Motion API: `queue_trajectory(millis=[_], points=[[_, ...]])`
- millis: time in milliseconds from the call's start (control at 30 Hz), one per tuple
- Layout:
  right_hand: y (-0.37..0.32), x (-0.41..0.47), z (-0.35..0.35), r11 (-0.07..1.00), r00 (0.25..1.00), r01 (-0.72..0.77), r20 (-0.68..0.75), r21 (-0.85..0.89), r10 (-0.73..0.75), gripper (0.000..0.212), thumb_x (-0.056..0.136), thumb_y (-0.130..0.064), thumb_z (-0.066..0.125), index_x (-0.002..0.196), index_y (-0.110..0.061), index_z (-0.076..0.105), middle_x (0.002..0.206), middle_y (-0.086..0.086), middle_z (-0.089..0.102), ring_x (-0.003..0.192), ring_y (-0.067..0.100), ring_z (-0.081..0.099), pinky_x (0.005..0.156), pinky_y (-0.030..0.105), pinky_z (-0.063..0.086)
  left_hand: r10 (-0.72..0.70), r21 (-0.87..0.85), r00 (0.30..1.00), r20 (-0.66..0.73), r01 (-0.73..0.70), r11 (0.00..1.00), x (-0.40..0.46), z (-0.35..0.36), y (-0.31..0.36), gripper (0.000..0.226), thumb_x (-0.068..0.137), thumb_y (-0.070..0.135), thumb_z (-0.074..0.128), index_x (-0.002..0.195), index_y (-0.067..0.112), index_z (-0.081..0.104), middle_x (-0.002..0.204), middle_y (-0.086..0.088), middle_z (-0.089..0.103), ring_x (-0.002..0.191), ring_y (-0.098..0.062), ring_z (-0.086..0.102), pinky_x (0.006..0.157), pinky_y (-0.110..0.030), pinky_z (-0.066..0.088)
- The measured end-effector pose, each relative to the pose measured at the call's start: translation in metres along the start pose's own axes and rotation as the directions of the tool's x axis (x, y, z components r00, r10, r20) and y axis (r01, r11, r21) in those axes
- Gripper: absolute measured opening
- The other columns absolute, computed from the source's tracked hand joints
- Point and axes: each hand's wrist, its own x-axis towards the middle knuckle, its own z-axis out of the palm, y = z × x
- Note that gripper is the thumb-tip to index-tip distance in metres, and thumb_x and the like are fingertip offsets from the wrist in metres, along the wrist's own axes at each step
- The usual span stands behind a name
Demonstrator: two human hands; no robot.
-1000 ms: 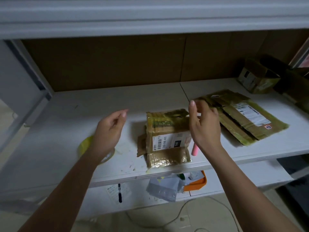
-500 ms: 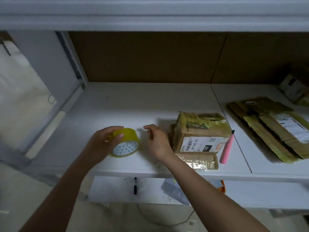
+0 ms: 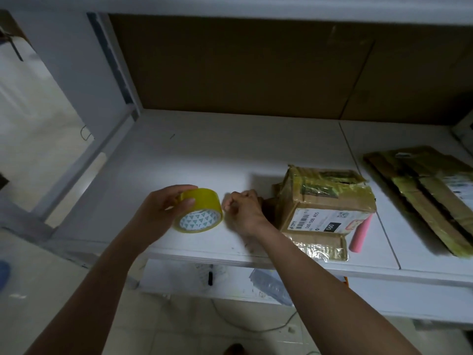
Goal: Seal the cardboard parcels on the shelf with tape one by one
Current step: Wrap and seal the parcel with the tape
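on shelf, yellow tape roll, taped parcel

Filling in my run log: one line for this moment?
left hand grips tape roll | right hand curled beside roll | parcel untouched

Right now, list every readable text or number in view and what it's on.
"060-068 A05": white shipping label on the cardboard parcel.
"060": black patch on that label.
Barcode, QR code and small print there: too small to read.
Label on the flattened cardboard at right: blurred.
Tape roll core: triangle pattern, no readable words.
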Motion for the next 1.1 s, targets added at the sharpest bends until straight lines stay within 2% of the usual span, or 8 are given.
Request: queue_trajectory(millis=[133,233,400,633,733,867,1033,1100], points=[[-0.002,-0.003,-0.001,0.994,0.999,-0.024,-0.042,0.109,0.029,0.042,0.086,0.003,0.046,0.066,-0.033,0.044,0.109,-0.001,0.044,0.119,0.026,0.039,0.091,0.018,0.027,0.013,-0.007,1.000,0.013,-0.013,1.000,0.000,0.000,-0.001,0.023,0.093,0.011,0.062,0.115,0.018,0.067,0.109,-0.008,0.069,0.100,-0.022,0.067,0.080,-0.032,0.059],[-0.003,-0.007,-0.008,0.985,0.999,-0.024,-0.018,0.171,0.027,0.038,0.089,0.003,0.046,0.070,-0.030,0.046,0.097,-0.008,0.035,0.118,0.025,0.041,0.105,0.024,0.033,0.011,-0.046,0.999,0.040,-0.009,0.999,0.000,-0.003,0.000,0.021,0.092,0.008,0.063,0.111,0.016,0.068,0.106,-0.008,0.070,0.098,-0.023,0.068,0.079,-0.036,0.059],[-0.004,-0.016,-0.014,0.984,0.998,0.033,-0.067,0.175,-0.021,0.023,0.088,0.004,0.045,0.087,-0.017,0.053,0.116,0.015,0.043,0.105,0.021,0.042,0.075,0.014,0.031,-0.002,-0.181,0.996,0.086,0.017,0.983,-0.001,-0.005,0.002,0.024,0.086,0.001,0.066,0.108,0.010,0.070,0.106,-0.014,0.070,0.098,-0.031,0.068,0.081,-0.044,0.057],[-0.007,-0.038,-0.023,0.975,0.981,0.096,-0.185,0.202,-0.059,0.030,0.080,0.014,0.040,0.085,-0.013,0.051,0.111,0.018,0.048,0.080,0.017,0.044,0.066,0.014,0.031,0.077,-0.240,0.987,0.142,-0.041,0.970,0.008,-0.007,0.010,0.032,0.073,0.016,0.070,0.105,0.015,0.073,0.103,-0.007,0.074,0.094,-0.021,0.070,0.077,-0.028,0.059],[-0.024,-0.041,-0.043,0.933,0.938,0.234,-0.316,0.274,-0.143,0.030,0.080,0.014,0.042,0.080,-0.015,0.048,0.097,0.019,0.050,0.078,0.021,0.044,0.066,0.023,0.033,0.088,-0.351,0.991,0.104,-0.046,0.935,0.012,-0.019,0.019,0.027,0.077,0.017,0.065,0.101,0.026,0.076,0.096,-0.003,0.075,0.089,-0.016,0.072,0.071,-0.023,0.057],[-0.048,-0.045,-0.072,0.910,0.869,0.374,-0.409,0.178,-0.277,0.019,0.095,0.000,0.045,0.084,-0.015,0.045,0.080,0.011,0.051,0.068,0.019,0.042,0.059,0.030,0.028,0.162,-0.364,0.984,0.073,-0.125,0.923,0.015,-0.038,0.043,0.030,0.081,0.017,0.061,0.103,0.031,0.075,0.097,-0.002,0.075,0.089,-0.015,0.072,0.071,-0.022,0.057],[-0.053,-0.060,-0.105,0.904,0.786,0.425,-0.516,0.050,-0.341,0.010,0.096,-0.006,0.051,0.094,-0.003,0.060,0.088,0.016,0.062,0.079,0.030,0.057,0.067,0.036,0.042,0.214,-0.408,0.975,0.052,-0.175,0.896,0.011,-0.043,0.068,0.027,0.082,0.020,0.060,0.103,0.029,0.075,0.098,-0.002,0.075,0.091,-0.017,0.073,0.070,-0.022,0.057],[-0.049,-0.067,-0.124,0.911,0.784,0.410,-0.529,0.049,-0.324,0.017,0.093,0.000,0.050,0.096,-0.006,0.066,0.093,0.012,0.067,0.082,0.021,0.060,0.067,0.027,0.047,0.224,-0.447,0.973,0.048,-0.179,0.876,0.013,-0.034,0.080,0.027,0.080,0.020,0.061,0.102,0.026,0.075,0.099,-0.003,0.075,0.091,-0.017,0.073,0.071,-0.023,0.058]])
